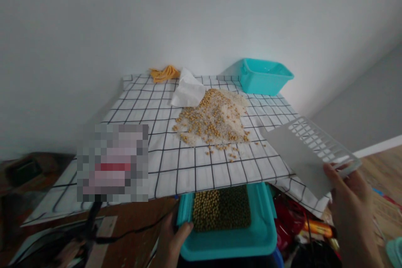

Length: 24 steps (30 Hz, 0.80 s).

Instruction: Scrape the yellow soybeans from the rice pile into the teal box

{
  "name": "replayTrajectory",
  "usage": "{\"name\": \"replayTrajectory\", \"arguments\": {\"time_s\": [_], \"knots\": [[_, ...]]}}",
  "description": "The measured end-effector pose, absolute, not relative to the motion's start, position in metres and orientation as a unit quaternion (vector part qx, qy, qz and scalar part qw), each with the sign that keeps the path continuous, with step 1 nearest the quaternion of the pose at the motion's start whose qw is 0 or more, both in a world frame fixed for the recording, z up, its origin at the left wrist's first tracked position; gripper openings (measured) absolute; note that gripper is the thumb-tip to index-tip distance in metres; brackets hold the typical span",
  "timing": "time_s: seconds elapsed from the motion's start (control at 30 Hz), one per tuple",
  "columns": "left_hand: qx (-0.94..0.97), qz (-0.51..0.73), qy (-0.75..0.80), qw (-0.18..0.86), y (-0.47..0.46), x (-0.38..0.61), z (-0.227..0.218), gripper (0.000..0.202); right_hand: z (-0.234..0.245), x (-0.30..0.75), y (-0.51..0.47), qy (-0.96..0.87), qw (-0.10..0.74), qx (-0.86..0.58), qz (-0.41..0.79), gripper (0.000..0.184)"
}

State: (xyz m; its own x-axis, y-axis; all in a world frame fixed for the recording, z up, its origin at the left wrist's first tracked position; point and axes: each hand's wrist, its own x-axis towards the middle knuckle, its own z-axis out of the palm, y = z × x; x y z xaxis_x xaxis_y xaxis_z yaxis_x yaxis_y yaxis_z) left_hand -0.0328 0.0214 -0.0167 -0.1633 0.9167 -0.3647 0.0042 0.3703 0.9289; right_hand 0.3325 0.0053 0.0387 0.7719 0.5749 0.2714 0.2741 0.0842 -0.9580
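Gripping the teal tub (230,246) in our left hand (172,238), slotted panel (292,155) in our right hand (353,199), we could spill beans (205,211) by tilting the tub.

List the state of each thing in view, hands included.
Left hand: gripping teal tray's rim
Right hand: gripping grey panel
Teal tray: upright, holding yellow beans and dark beans
Grey panel: tilted
Teal bin: upright, open-topped
Bean-and-grain pile: loose, mixed
White sheet: creased
Yellow cloth: bunched
Checked cloth: spread, wrinkled
Pixelated item: can't tell
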Motion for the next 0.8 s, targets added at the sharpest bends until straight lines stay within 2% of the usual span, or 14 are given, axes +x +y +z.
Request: {"name": "replayTrajectory", "arguments": {"time_s": [0.13,0.43,0.8], "knots": [[0.370,0.433,0.639,0.518,0.021,-0.032,-0.015,0.026,0.042,0.340,0.007,-0.288,0.661,-0.678,0.145,0.030],[0.372,0.435,0.644,0.508,0.020,-0.032,-0.011,0.020,0.038,0.318,0.007,-0.294,0.656,-0.673,0.177,0.030],[0.346,0.435,0.641,0.529,0.018,-0.035,-0.022,0.025,0.058,0.253,0.009,-0.385,0.604,-0.674,0.181,0.023]]}}
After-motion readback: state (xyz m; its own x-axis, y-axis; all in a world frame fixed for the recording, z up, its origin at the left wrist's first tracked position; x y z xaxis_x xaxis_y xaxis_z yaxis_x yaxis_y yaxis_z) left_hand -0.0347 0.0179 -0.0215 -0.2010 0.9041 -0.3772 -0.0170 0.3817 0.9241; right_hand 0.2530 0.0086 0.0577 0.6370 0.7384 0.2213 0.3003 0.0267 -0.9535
